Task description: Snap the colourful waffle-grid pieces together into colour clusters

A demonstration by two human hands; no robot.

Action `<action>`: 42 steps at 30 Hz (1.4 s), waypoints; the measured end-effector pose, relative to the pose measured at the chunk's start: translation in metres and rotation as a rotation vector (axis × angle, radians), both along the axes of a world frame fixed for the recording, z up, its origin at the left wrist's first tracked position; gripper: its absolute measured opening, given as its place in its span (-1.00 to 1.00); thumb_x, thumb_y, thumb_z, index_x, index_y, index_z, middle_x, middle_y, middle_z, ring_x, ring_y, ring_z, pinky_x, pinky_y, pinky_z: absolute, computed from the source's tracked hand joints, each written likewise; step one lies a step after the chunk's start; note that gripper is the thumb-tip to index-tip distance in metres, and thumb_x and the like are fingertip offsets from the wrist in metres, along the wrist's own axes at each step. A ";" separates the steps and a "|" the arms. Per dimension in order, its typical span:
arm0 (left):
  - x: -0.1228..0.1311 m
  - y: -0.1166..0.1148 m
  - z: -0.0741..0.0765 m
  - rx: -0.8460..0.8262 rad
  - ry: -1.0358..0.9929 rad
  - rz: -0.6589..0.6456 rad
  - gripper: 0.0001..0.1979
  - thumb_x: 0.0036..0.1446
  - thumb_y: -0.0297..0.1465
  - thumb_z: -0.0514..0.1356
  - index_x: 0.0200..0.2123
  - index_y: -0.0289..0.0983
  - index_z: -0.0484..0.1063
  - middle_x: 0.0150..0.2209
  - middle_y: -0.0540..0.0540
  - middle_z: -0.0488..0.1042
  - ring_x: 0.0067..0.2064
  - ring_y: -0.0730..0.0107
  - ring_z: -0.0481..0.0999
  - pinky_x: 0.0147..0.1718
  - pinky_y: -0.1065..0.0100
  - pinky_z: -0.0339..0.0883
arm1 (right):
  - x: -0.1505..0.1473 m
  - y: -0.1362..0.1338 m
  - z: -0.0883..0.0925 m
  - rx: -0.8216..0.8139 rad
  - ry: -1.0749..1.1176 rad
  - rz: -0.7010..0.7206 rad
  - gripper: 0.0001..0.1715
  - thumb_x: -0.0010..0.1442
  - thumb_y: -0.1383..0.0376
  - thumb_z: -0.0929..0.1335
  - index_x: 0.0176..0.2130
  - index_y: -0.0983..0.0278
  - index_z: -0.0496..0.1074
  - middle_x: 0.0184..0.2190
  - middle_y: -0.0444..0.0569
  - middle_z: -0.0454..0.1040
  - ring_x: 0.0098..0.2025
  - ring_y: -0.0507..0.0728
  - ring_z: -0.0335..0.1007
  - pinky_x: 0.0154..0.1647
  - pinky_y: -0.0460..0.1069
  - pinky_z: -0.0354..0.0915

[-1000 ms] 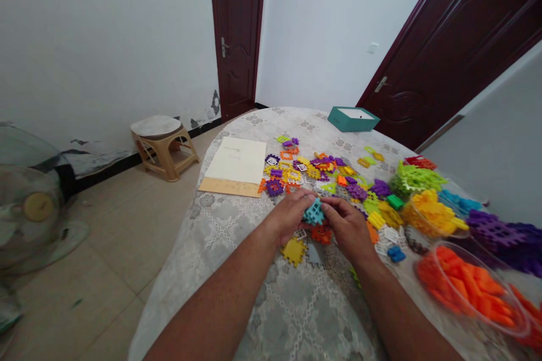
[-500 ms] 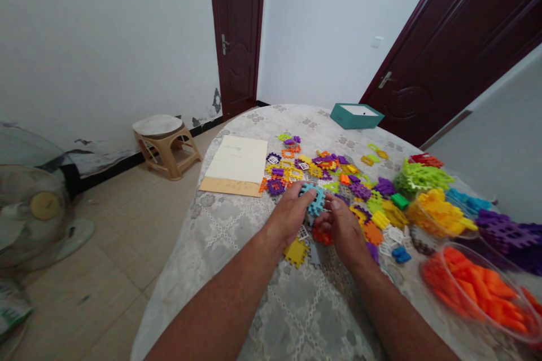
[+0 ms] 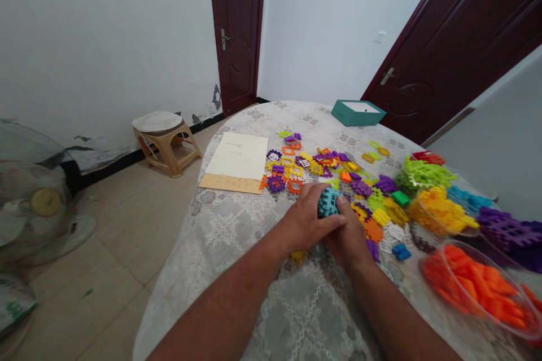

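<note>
Between my two hands is a stack of light-blue interlocking plastic building pieces point(image 3: 329, 203) with notched edges. My left hand point(image 3: 307, 215) is closed around its left and lower side, thumb stretched across below it. My right hand point(image 3: 348, 231) grips it from the right, thumb pressed on its edge. The hands touch each other, and the underside of the stack is hidden. Below my left wrist a yellow notched piece point(image 3: 298, 257) shows in part. Just beyond my hands lie loose pieces, among them a purple frame piece point(image 3: 276, 183) and an orange square piece point(image 3: 374, 230).
Clear tubs of orange pieces point(image 3: 478, 285) and yellow pieces point(image 3: 438, 208) stand at the right, beside heaps of green point(image 3: 425, 176) and purple pieces point(image 3: 508, 231). A paper pad point(image 3: 239, 155) lies left, a teal box point(image 3: 355, 115) at the back. A stool point(image 3: 167, 144) and fan point(image 3: 38, 208) stand left.
The light-blue pieces have shifted slightly right and turned, now showing their stacked edges. My right hand has closed in on them, and my left thumb has moved below them.
</note>
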State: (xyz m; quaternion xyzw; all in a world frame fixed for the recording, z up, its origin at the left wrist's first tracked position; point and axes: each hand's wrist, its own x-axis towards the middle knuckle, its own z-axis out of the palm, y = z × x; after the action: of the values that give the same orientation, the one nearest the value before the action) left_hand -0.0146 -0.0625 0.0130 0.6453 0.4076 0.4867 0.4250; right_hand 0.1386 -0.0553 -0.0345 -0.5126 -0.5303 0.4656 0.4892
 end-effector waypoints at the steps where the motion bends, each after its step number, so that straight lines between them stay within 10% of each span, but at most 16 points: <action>1: -0.001 0.000 -0.001 0.033 0.033 -0.012 -0.33 0.04 -0.27 0.46 0.23 -0.16 0.41 0.24 -0.27 0.42 0.29 -0.08 0.38 0.33 -0.02 0.17 | 0.000 0.001 0.001 -0.023 0.056 -0.017 -0.34 0.28 -0.30 0.24 0.01 0.09 0.52 -0.25 0.00 0.59 -0.15 0.30 0.55 -0.30 0.13 0.48; 9: -0.008 0.002 -0.003 0.107 0.162 -0.072 -0.14 -0.01 -0.30 0.50 0.35 -0.15 0.29 0.33 -0.30 0.37 0.33 -0.12 0.36 0.33 -0.04 0.16 | -0.002 0.000 0.007 -0.116 0.274 -0.043 -0.42 0.21 -0.23 0.37 -0.09 0.15 0.53 -0.40 -0.08 0.53 -0.35 0.23 0.51 -0.39 0.09 0.46; 16: -0.016 0.006 -0.001 0.107 0.264 -0.077 -0.40 0.11 -0.28 0.43 0.21 -0.15 0.39 0.15 -0.23 0.52 0.14 -0.03 0.52 0.18 0.04 0.31 | -0.007 -0.006 0.008 -0.214 0.421 0.092 -0.52 0.23 -0.19 0.40 -0.21 0.15 0.42 -0.60 -0.21 0.30 -0.62 0.08 0.24 -0.57 0.02 0.37; 42: -0.003 0.006 -0.015 0.235 0.342 -0.052 -0.28 0.20 -0.26 0.39 0.34 -0.18 0.18 0.32 -0.28 0.39 0.32 0.02 0.41 0.30 0.00 0.27 | -0.007 -0.002 0.004 -0.223 0.637 -0.111 -0.58 0.24 -0.01 0.47 -0.04 0.19 0.55 -0.26 -0.14 0.60 -0.19 0.12 0.56 -0.31 -0.07 0.50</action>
State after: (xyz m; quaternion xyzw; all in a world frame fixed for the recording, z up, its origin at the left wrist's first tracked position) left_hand -0.0174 -0.0568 -0.0019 0.7739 0.3972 0.4034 0.2838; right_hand 0.1321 -0.0573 -0.0308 -0.4198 -0.2679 0.6302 0.5957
